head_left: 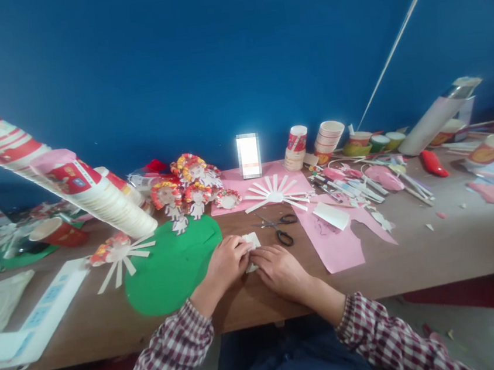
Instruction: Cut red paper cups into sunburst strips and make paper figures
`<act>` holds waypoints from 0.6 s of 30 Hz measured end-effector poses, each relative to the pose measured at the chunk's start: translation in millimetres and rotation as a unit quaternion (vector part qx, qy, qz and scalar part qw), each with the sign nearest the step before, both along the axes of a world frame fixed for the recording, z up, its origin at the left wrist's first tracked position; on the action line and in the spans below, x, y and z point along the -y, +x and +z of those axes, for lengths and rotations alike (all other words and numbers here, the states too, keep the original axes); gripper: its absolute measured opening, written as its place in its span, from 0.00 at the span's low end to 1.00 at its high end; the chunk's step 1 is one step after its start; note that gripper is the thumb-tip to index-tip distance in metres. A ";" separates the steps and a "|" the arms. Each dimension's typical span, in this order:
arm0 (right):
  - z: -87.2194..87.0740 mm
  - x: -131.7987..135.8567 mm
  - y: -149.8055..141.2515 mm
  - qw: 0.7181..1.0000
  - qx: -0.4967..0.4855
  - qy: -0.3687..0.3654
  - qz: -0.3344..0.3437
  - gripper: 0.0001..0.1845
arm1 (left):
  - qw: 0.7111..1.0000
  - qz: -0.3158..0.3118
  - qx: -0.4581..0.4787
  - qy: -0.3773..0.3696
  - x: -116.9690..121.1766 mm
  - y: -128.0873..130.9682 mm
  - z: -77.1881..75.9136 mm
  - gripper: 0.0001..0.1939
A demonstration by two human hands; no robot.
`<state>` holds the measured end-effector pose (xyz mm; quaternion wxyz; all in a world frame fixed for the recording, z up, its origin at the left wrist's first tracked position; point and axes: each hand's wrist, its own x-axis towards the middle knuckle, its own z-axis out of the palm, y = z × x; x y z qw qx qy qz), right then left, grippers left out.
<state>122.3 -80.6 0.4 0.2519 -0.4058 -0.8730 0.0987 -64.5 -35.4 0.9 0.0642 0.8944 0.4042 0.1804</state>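
Observation:
Near the table's front edge, a small white piece of paper [251, 241] is between my two hands. My left hand [227, 262] has its fingers closed on the paper's left side. From the right, my right hand [279, 270] closes its fingers on the same piece. My fingers cover much of it, so its full shape is hidden. Black-handled scissors [284, 237] lie just beyond my right hand, blades pointing left. A green rounded sheet [172, 269] lies beside my left hand. Behind the scissors is a paper cup cut into spread white strips [274, 196].
Tall stacked paper cups [98, 195] lean at the left. Cut-out figures with colourful frames [195, 193] stand behind the green sheet. Pink paper [330, 247] lies right of the scissors, with markers [353, 182] beyond it. A half-cut cup [115, 252] rests on the green sheet's left edge.

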 end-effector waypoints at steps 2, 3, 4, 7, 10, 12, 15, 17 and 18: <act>4.3 -0.4 7.6 0.998 -0.067 -0.008 -0.006 0.16 | 1.000 0.005 -0.007 0.001 1.0 0.7 1.5 0.12; 6.7 -0.8 12.6 0.995 -0.097 -0.010 -0.017 0.16 | 1.000 0.009 -0.010 0.001 1.6 0.9 2.1 0.11; 8.9 -1.1 17.9 0.992 -0.119 -0.014 -0.038 0.16 | 1.000 0.013 -0.012 0.001 2.1 1.1 2.5 0.10; 14.7 -2.5 33.1 0.988 -0.129 -0.030 -0.083 0.14 | 1.000 0.016 -0.013 -0.001 2.7 1.2 2.0 0.09; 19.2 -5.1 41.1 0.989 -0.098 -0.042 -0.099 0.12 | 1.000 0.014 -0.008 -0.003 2.4 0.8 0.3 0.10; 21.8 -8.2 40.3 0.992 -0.072 -0.046 -0.094 0.11 | 1.000 0.015 -0.007 -0.004 2.3 0.8 -0.3 0.10; 24.1 -15.0 31.8 0.996 -0.028 -0.043 -0.070 0.10 | 1.000 0.018 -0.009 -0.008 2.6 1.3 0.0 0.10; 23.9 -20.1 23.5 0.998 0.007 -0.040 -0.058 0.08 | 1.000 0.019 -0.011 -0.009 3.0 1.7 0.3 0.10; 23.4 -22.4 19.4 0.997 0.029 -0.039 -0.056 0.08 | 1.000 0.019 -0.011 -0.009 3.2 1.8 0.3 0.10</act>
